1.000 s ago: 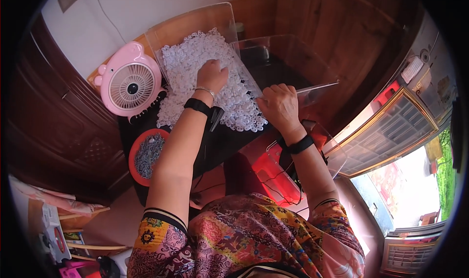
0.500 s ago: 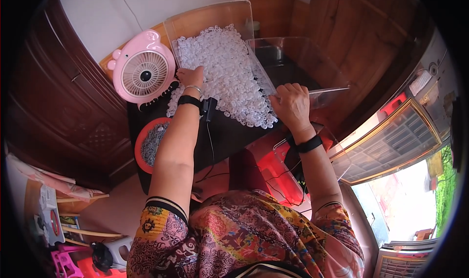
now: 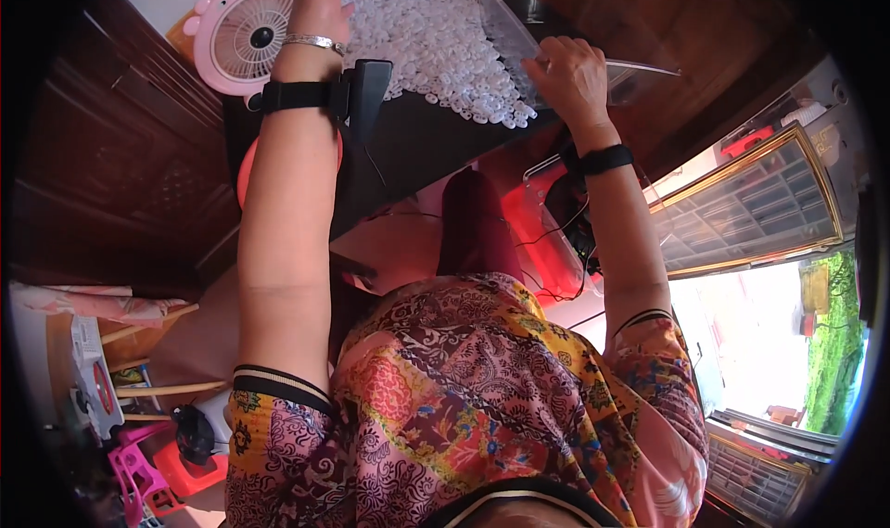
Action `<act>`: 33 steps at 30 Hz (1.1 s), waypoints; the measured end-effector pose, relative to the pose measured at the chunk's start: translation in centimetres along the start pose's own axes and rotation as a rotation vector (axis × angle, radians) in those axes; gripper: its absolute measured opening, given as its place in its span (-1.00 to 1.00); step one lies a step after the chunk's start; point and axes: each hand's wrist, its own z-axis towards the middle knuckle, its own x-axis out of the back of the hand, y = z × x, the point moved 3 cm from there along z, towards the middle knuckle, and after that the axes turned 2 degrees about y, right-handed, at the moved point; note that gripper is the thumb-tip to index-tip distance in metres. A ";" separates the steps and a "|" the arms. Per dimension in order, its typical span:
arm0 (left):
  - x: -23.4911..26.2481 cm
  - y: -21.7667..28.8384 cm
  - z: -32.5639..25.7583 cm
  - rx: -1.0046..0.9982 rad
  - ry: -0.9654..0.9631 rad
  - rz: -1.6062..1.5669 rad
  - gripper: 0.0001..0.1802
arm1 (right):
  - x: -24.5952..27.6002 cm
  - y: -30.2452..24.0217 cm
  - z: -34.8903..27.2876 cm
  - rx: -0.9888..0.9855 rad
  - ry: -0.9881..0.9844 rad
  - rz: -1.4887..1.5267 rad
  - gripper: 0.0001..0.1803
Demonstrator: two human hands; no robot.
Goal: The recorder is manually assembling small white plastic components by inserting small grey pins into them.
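A big heap of small white plastic pieces (image 3: 426,32), each with holes, lies in and spills from a clear plastic container (image 3: 505,32) on the dark table. My right hand (image 3: 570,74) is closed around the container's clear edge, beside the right side of the heap. Along the heap's left side is my left hand (image 3: 320,9), reaching far forward between it and a pink fan (image 3: 255,41). The upper picture edge cuts off its fingers, so their hold is hidden. A black device (image 3: 368,97) is strapped at my left wrist.
A red-rimmed bowl (image 3: 246,180) stands mostly behind my left forearm. Another clear bin (image 3: 640,27) is beyond my right hand. Below the dark table (image 3: 408,148) are a red container (image 3: 542,241) and loose cables. Plastic stools (image 3: 190,472) stand at lower left.
The view has tipped down, so the table and heap sit higher in the picture. My left hand has moved farther forward along the heap's left side; my right hand still grips the clear edge.
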 end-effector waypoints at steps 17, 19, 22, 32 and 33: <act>20.7 13.6 -27.9 -0.145 -0.164 0.254 -0.50 | 1.1 -7.2 1.0 0.011 -0.093 -0.002 -0.73; 22.3 12.7 -28.4 -0.102 -0.069 0.329 -0.52 | 1.8 -6.9 1.1 -0.023 -0.163 -0.025 -0.73; 24.2 11.0 -28.6 -0.102 0.131 0.517 -0.58 | 3.1 -7.1 0.8 -0.104 -0.146 0.086 -0.69; 26.9 -1.4 -24.5 -0.072 0.347 0.808 -0.48 | 8.6 -8.2 -0.1 -0.079 0.135 0.251 -0.76; 26.3 -1.6 -23.9 -0.089 0.338 0.893 -0.44 | 9.0 -8.0 0.0 -0.026 0.150 0.184 -0.75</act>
